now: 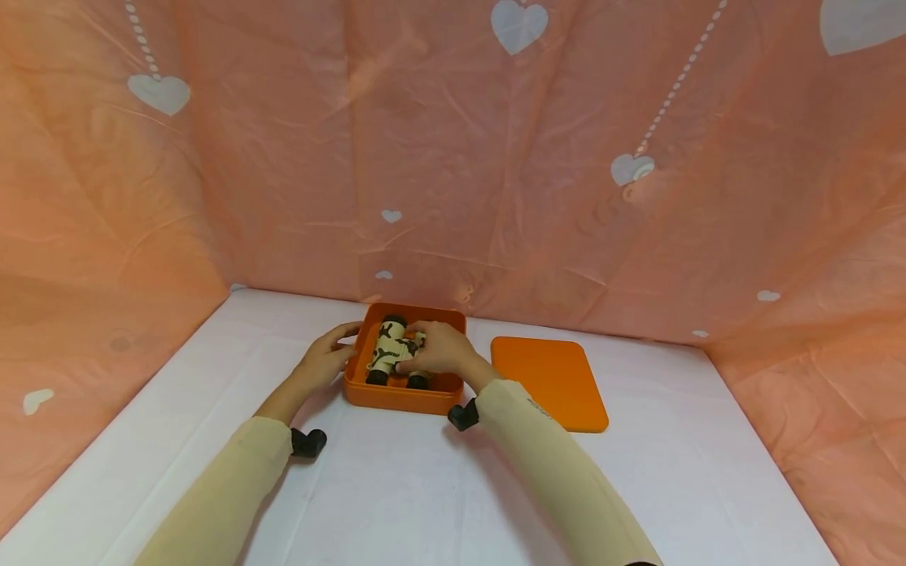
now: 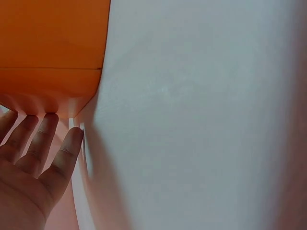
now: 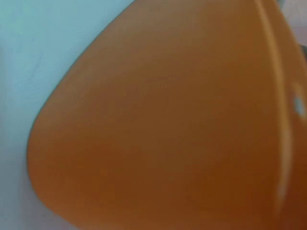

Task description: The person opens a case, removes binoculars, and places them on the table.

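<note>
A pair of camouflage-patterned binoculars point(image 1: 387, 346) with black ends lies inside the orange box point(image 1: 399, 399) in the head view. From the right, my right hand point(image 1: 446, 350) reaches over the box wall and grips the nearer barrel, covering part of it. Beside the box's left wall is my left hand point(image 1: 327, 360). In the left wrist view that hand point(image 2: 36, 165) has its fingers extended, with fingertips right at the outer side of the box point(image 2: 53, 38). The right wrist view is filled by the box's wall point(image 3: 158, 120), and neither the right hand nor the binoculars' barrels show clearly there.
A flat orange lid point(image 1: 555, 385) lies to the right of the box, close to my right forearm. Both stand on a white-covered table point(image 1: 396, 487). A peach curtain point(image 1: 439, 157) with white hearts encloses the back and sides.
</note>
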The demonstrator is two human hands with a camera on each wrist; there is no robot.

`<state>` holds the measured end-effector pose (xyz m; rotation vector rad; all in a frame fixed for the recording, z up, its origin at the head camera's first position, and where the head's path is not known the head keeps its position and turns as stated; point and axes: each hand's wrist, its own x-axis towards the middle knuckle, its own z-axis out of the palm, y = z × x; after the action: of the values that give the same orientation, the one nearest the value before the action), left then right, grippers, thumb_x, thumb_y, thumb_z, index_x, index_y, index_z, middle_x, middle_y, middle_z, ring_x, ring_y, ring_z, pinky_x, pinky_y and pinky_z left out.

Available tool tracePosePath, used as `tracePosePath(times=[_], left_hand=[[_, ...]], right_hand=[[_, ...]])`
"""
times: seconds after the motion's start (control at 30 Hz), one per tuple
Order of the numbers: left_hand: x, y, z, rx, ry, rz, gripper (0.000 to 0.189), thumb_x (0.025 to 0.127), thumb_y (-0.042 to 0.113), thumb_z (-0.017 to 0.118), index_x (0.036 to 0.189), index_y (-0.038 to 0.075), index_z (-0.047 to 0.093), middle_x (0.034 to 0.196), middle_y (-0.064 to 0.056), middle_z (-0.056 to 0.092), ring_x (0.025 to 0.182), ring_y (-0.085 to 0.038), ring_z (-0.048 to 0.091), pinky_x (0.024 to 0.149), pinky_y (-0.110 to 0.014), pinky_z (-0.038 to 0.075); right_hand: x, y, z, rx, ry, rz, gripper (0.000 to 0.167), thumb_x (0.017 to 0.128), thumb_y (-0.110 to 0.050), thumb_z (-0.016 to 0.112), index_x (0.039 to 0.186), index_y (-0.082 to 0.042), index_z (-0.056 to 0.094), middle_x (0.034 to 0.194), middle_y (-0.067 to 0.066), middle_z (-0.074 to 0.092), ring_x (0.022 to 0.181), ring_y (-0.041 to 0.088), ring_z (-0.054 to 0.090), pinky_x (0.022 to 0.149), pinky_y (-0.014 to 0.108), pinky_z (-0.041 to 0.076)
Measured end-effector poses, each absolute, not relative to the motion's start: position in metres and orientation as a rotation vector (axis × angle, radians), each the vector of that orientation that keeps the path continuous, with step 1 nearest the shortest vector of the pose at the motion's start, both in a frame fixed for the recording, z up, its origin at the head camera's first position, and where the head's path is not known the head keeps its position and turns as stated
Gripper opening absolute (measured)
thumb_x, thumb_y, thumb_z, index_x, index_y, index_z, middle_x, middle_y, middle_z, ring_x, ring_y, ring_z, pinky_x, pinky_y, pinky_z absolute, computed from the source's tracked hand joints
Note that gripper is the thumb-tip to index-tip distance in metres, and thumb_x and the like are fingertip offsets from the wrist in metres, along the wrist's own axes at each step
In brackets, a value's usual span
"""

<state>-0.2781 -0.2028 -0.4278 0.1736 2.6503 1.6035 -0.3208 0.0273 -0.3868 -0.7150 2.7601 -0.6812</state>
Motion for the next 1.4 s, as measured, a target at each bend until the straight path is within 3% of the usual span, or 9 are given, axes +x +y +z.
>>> tracePosePath(times=[0.6,1.4], left_hand=[[-0.278,-0.203,-0.426,0.197,2.624,1.621,0.053,0.098,0.007,0.043,0.15,0.005,0.032,0.151,-0.024,0.033,0.127,-0.044,0.047,0.097,-0.052,0.05],[-0.275,-0.2,-0.424,0.198,2.545,1.675,0.053,0.099,0.007,0.041,0.15,0.003,0.028,0.153,-0.027,0.027,0.13,-0.046,0.044,0.098,-0.052,0.049]], right_hand=[[-0.331,0.021,-0.399,-0.642,2.794,-0.644,0.077,0.069,-0.051,0.082,0.136,-0.024,0.056,0.133,-0.001,0.061,0.119,0.019,0.057,0.098,0.038,0.049],[-0.329,0.024,-0.403,-0.659,2.834,-0.618,0.079,0.069,-0.051,0.082,0.138,-0.025,0.055,0.134,-0.003,0.06,0.118,0.018,0.056,0.097,0.039,0.05]])
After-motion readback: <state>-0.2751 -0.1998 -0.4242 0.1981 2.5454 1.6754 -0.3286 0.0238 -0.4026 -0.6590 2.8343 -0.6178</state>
